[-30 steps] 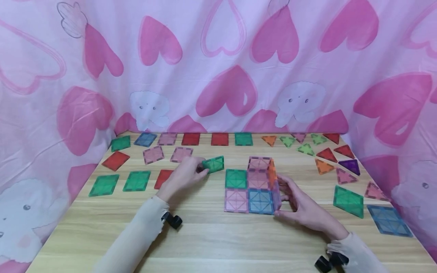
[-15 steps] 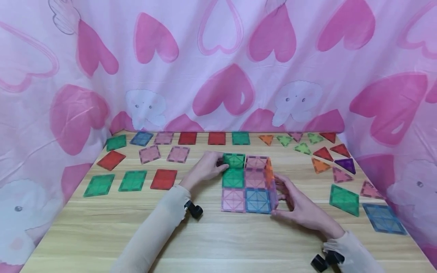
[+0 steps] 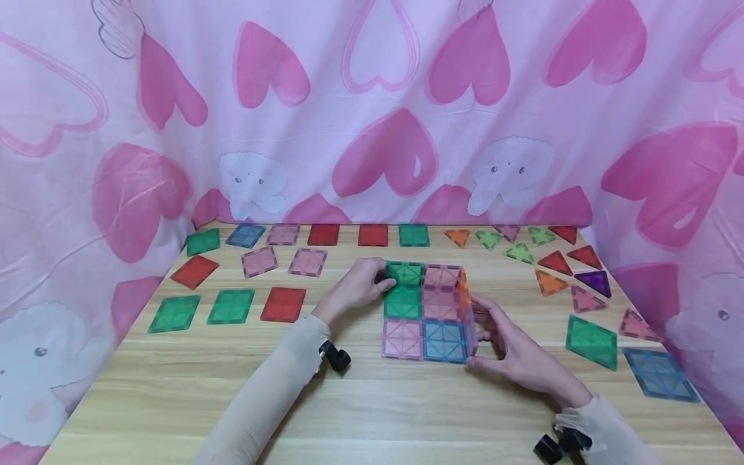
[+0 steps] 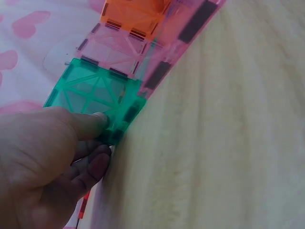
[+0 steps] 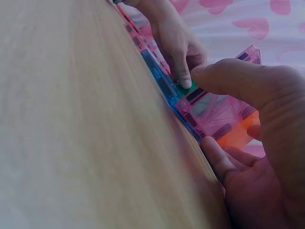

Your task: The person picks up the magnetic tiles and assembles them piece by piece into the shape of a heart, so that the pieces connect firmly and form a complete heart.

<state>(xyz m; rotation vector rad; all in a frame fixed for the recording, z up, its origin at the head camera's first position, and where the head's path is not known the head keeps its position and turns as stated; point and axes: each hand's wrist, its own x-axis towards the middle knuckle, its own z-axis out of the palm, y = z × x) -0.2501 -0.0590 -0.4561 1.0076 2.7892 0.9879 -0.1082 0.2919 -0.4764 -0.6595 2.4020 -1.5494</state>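
My left hand point(image 3: 359, 284) pinches a green square magnetic tile point(image 4: 88, 90) between thumb and fingers. That tile stands upright at the back left of a small build, beside an upright pink tile point(image 3: 443, 276). The build's base has a green tile point(image 3: 402, 305), a pink tile point(image 3: 440, 305), a light pink tile point(image 3: 402, 340) and a blue tile point(image 3: 444, 341). On its right side stand an orange tile point(image 3: 464, 289) and a pink-purple tile point(image 5: 214, 112). Curled around that pink-purple tile, my right hand point(image 3: 517, 355) has its thumb near the front edge and fingers farther back.
Left of the build lie loose square tiles, among them a red one point(image 3: 283, 304) and a green one point(image 3: 230, 307). Triangle tiles, including a purple one point(image 3: 593, 283), are spread at the back right. A green tile point(image 3: 591, 342) and a blue tile point(image 3: 661, 374) lie at the right.
My left hand has moved right with the green tile and set it upright against the back left of the build. The right hand has stayed at the build's right side.
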